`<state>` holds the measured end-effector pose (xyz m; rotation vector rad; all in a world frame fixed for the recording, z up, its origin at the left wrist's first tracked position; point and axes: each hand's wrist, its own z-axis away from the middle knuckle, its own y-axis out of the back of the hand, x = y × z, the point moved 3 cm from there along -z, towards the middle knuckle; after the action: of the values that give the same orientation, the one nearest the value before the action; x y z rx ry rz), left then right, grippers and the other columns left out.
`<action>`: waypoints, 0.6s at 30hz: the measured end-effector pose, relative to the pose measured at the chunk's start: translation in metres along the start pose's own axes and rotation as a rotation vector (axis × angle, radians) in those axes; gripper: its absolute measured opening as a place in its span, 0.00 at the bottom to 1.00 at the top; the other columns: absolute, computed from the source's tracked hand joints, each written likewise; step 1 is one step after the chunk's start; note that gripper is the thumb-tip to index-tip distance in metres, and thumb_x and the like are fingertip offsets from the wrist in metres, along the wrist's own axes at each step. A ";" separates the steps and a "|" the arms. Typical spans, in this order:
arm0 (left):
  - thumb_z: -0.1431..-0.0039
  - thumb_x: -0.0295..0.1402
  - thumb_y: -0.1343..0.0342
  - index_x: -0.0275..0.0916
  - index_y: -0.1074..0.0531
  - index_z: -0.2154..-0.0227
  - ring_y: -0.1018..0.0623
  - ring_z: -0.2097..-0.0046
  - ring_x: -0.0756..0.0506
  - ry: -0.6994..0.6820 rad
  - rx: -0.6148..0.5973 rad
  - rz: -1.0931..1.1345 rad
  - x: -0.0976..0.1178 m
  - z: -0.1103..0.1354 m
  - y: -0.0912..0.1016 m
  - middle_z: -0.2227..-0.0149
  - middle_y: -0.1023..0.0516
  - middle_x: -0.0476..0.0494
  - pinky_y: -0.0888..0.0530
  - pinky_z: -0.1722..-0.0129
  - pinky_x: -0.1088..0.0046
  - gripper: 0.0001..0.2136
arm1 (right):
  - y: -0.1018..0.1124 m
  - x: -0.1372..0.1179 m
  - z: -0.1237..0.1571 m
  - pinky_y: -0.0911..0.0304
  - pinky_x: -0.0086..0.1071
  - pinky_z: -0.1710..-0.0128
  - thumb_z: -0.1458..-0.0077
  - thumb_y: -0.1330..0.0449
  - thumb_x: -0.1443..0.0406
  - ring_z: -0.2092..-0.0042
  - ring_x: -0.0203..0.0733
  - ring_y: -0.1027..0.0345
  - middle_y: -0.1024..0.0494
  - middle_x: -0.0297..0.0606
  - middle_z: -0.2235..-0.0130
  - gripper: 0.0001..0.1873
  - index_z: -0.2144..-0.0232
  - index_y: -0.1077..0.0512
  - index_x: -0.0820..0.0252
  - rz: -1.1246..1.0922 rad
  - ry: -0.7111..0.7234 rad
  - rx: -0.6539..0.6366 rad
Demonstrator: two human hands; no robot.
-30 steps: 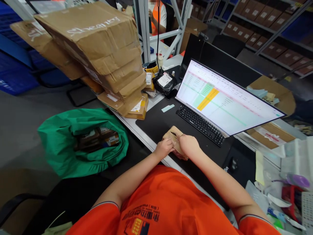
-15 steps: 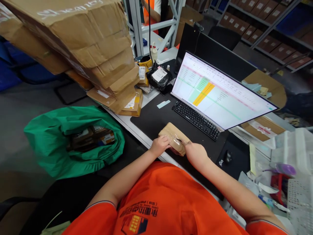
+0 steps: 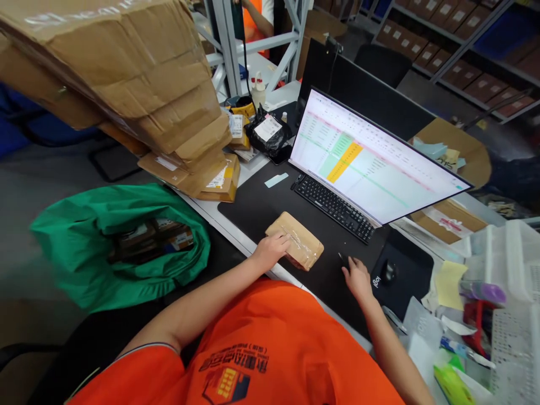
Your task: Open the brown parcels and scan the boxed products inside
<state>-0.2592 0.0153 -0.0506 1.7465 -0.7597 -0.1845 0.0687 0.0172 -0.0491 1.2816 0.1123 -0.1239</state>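
A small brown parcel (image 3: 302,237) with shiny clear tape along its top lies on the black desk mat (image 3: 248,211). My left hand (image 3: 272,248) is closed on the parcel's left edge, with the fingers over its top. To the right of the parcel, apart from it, my right hand (image 3: 358,277) grips a small dark knife (image 3: 342,259), whose thin tip points towards the monitor. Most of the knife is hidden by the fingers.
A monitor (image 3: 375,157) and keyboard (image 3: 333,208) stand behind the parcel. A mouse (image 3: 388,271) lies at right, near plastic baskets (image 3: 512,332). Large cartons (image 3: 139,73) are stacked at left, above a green sack (image 3: 63,236) holding boxes. Another person (image 3: 258,22) is beyond the metal frame.
My right hand has moved away from the parcel to the right, taking the knife with it. My left hand still holds the parcel.
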 end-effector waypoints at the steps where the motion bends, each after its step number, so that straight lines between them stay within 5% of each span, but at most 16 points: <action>1: 0.40 0.29 0.36 0.37 0.25 0.59 0.24 0.47 0.40 -0.004 -0.015 0.010 -0.001 -0.001 0.000 0.51 0.20 0.40 0.24 0.57 0.66 0.08 | 0.005 -0.018 -0.005 0.38 0.46 0.41 0.35 0.51 0.61 0.41 0.53 0.34 0.30 0.60 0.41 0.27 0.39 0.34 0.72 -0.033 0.057 0.063; 5: 0.41 0.32 0.35 0.37 0.24 0.57 0.24 0.49 0.40 -0.003 -0.055 0.039 -0.004 -0.005 0.003 0.52 0.20 0.38 0.24 0.57 0.65 0.10 | 0.031 -0.125 -0.018 0.39 0.47 0.40 0.35 0.48 0.53 0.39 0.53 0.39 0.34 0.57 0.38 0.34 0.35 0.40 0.68 -0.024 0.437 0.183; 9: 0.43 0.36 0.33 0.35 0.24 0.60 0.24 0.51 0.39 0.011 -0.058 0.034 -0.003 -0.005 0.004 0.56 0.19 0.39 0.24 0.58 0.64 0.11 | 0.027 -0.191 -0.027 0.29 0.43 0.57 0.32 0.54 0.59 0.50 0.55 0.29 0.28 0.65 0.49 0.34 0.34 0.46 0.82 0.296 0.465 0.026; 13: 0.39 0.41 0.38 0.36 0.24 0.63 0.25 0.51 0.40 0.039 -0.082 0.029 0.003 0.000 0.003 0.56 0.20 0.39 0.25 0.59 0.65 0.12 | 0.016 -0.195 -0.033 0.30 0.37 0.67 0.34 0.62 0.71 0.60 0.51 0.24 0.25 0.63 0.57 0.29 0.36 0.44 0.84 0.469 0.536 0.012; 18: 0.37 0.44 0.40 0.38 0.23 0.63 0.26 0.51 0.43 0.062 -0.097 0.014 0.000 0.000 -0.001 0.54 0.21 0.41 0.27 0.61 0.68 0.13 | 0.016 -0.178 -0.070 0.31 0.33 0.70 0.34 0.55 0.70 0.70 0.46 0.23 0.21 0.52 0.69 0.24 0.40 0.39 0.80 0.506 0.753 -0.076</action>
<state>-0.2590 0.0156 -0.0511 1.6477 -0.7062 -0.1545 -0.1061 0.0942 -0.0268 1.1893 0.4257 0.7963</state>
